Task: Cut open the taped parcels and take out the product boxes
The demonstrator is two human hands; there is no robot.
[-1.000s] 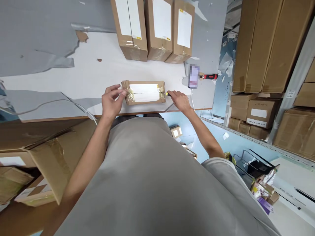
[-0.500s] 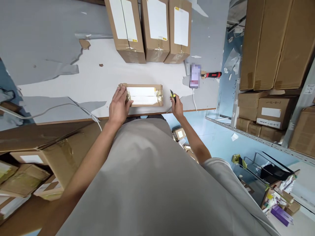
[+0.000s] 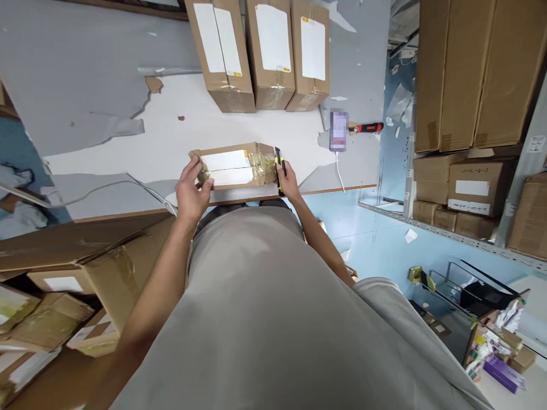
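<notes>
A small cardboard box with a white label and shiny tape on its ends lies near the table's front edge, its right end tipped up a little. My left hand grips its left end, with the thumb on the near side and the fingers at the far corner. In my right hand is a yellow and black utility knife, its tip pointing away from me. The knife is right beside the taped right end of the box; whether the blade touches it I cannot tell.
Three larger labelled boxes stand at the back of the table. To the right lie a phone on a white cable and a red and black handled tool. A big open carton with boxes inside stands at lower left; shelves with cartons rise at right.
My left hand has shifted the box to the left and tilted its right end up. My right hand has brought the utility knife leftward to that end.
</notes>
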